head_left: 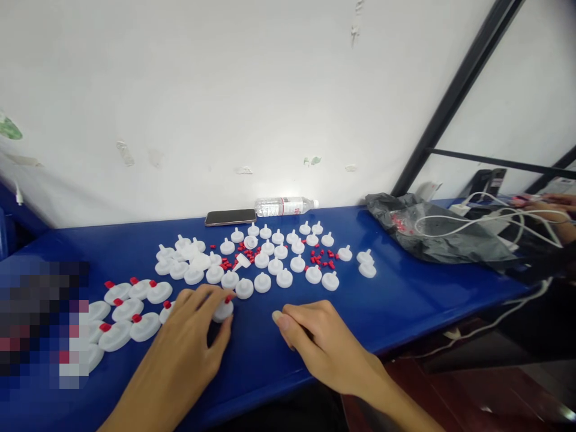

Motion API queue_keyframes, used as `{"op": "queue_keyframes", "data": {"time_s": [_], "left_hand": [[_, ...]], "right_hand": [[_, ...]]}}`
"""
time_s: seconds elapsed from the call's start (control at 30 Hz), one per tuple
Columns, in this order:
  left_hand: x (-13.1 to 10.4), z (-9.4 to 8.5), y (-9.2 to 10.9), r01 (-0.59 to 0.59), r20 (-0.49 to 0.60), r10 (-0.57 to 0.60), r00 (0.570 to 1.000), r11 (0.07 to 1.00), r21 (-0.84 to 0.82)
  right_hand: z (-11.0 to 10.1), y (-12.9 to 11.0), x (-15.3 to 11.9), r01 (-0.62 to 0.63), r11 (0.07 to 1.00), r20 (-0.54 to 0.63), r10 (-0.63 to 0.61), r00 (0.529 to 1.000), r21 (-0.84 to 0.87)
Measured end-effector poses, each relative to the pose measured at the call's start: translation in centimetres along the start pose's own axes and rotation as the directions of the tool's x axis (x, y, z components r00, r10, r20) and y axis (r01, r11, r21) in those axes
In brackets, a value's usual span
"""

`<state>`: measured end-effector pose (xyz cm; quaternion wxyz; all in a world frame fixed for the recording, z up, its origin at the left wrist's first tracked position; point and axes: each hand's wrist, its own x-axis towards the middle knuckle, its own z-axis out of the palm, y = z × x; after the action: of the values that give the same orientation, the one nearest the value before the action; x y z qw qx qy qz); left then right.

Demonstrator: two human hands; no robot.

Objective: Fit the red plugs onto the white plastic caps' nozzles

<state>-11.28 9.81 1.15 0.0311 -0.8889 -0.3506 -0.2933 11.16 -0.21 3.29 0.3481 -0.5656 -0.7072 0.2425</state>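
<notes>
My left hand (193, 330) grips a white round cap with a red tip (223, 310) between thumb and fingers, just over the blue table (252, 354). To its right, my right hand (315, 342) is closed, thumb against curled fingers; whatever it may hold is hidden. Many white caps with bare nozzles (284, 278) stand beyond both hands. Small red pieces (320, 259) lie scattered among them. At the left, white caps with red tips (128, 309) lie in rows, some partly behind my left hand.
A phone (230, 217) and a clear plastic bottle (285, 206) lie along the wall. On the right are a black plastic bag (432, 240) with red pieces, white cables (490, 217) and another person's hand (549, 213). The table's front edge runs below my hands.
</notes>
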Motion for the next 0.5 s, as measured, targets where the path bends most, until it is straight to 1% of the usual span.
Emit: {"op": "queue_keyframes", "data": {"time_s": [0.07,0.13,0.2,0.23,0.27,0.3,0.33,0.37,0.4,0.43,0.47,0.5], "left_hand": [[-0.1,-0.3,-1.3,0.023,-0.021,-0.021,1.0,0.994,0.109],[-0.1,-0.7,-2.2,0.007,-0.03,-0.001,1.0,0.983,0.186],[0.0,-1.1,-2.5,-0.029,-0.032,0.038,0.999,0.972,0.233],[0.1,-1.3,-2.5,-0.039,-0.031,0.048,0.998,0.968,0.248],[0.3,-1.6,-2.3,-0.036,-0.042,0.048,0.998,0.967,0.253],[0.4,-1.8,-2.0,-0.027,-0.064,0.044,0.997,0.969,0.247],[0.5,-2.0,-1.6,-0.014,-0.089,0.036,0.995,0.973,0.23],[0.7,-2.3,-1.2,-0.005,-0.124,0.031,0.992,0.979,0.204],[0.8,-2.5,-0.8,-0.006,-0.159,0.035,0.987,0.985,0.175],[0.8,-2.6,-0.3,-0.023,-0.192,0.051,0.98,0.989,0.145],[0.9,-2.6,0.1,-0.05,-0.216,0.075,0.973,0.992,0.118],[0.9,-2.6,0.5,-0.082,-0.231,0.101,0.968,0.992,0.092]], "right_hand": [[0.2,0.0,0.0,0.005,1.0,-0.016,-0.005,1.0,-0.003],[0.5,0.0,-0.1,0.015,1.0,-0.054,-0.016,0.998,-0.007],[0.6,0.2,-0.3,0.045,0.998,-0.154,-0.051,0.987,-0.043],[0.5,0.4,-0.4,0.067,0.993,-0.23,-0.087,0.969,-0.093],[0.2,0.7,-0.5,0.076,0.983,-0.315,-0.126,0.941,-0.167],[-0.3,1.1,-0.5,0.054,0.964,-0.397,-0.158,0.904,-0.26],[-0.9,1.5,-0.6,-0.006,0.935,-0.474,-0.175,0.863,-0.356],[-1.5,2.0,-0.6,-0.1,0.895,-0.54,-0.17,0.824,-0.436],[-2.2,2.5,-0.6,-0.219,0.847,-0.598,-0.139,0.79,-0.485],[-2.9,3.0,-0.6,-0.329,0.797,-0.64,-0.091,0.763,-0.506],[-3.4,3.4,-0.5,-0.42,0.748,-0.664,-0.036,0.747,-0.513],[-3.8,3.8,-0.4,-0.485,0.706,-0.671,0.018,0.741,-0.516]]}}
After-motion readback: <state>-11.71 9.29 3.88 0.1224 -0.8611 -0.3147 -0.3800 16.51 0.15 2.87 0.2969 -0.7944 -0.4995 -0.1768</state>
